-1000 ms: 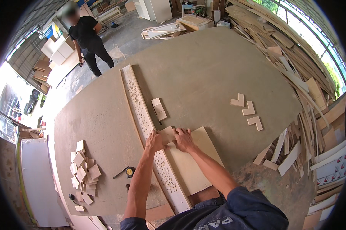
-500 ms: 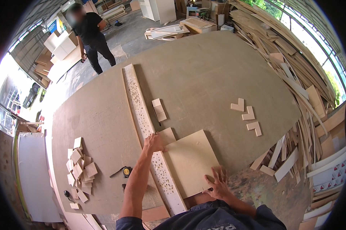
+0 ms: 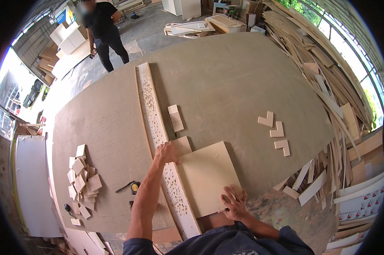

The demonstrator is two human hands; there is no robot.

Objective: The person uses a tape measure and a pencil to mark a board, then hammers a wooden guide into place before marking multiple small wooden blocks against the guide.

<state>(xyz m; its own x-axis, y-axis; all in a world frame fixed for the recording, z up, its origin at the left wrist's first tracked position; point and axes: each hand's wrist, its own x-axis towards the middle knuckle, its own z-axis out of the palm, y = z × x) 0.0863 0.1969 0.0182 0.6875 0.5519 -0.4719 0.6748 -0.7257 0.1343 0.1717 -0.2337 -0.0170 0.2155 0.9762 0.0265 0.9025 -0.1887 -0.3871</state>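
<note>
My left hand (image 3: 166, 153) presses on the far left corner of a pale square plywood panel (image 3: 207, 176), where it meets a long white perforated strip (image 3: 158, 136) lying across the big grey-brown worktable (image 3: 226, 85). My right hand (image 3: 233, 202) lies flat on the panel's near right corner, fingers spread. A small pale block (image 3: 182, 145) sits against the panel's far edge, just right of my left hand. Neither hand grips anything.
Three L-shaped wood pieces (image 3: 276, 129) lie to the right; a row of small blocks (image 3: 175, 118) lies beyond the panel. A heap of square offcuts (image 3: 83, 180) and a tape measure (image 3: 134, 187) are at left. Scrap boards (image 3: 341, 97) pile along the right. A person (image 3: 102, 32) stands beyond the table.
My right hand has moved from the panel's far edge, next to my left hand, to its near right corner. My left hand has stayed. The person beyond the table has stepped slightly.
</note>
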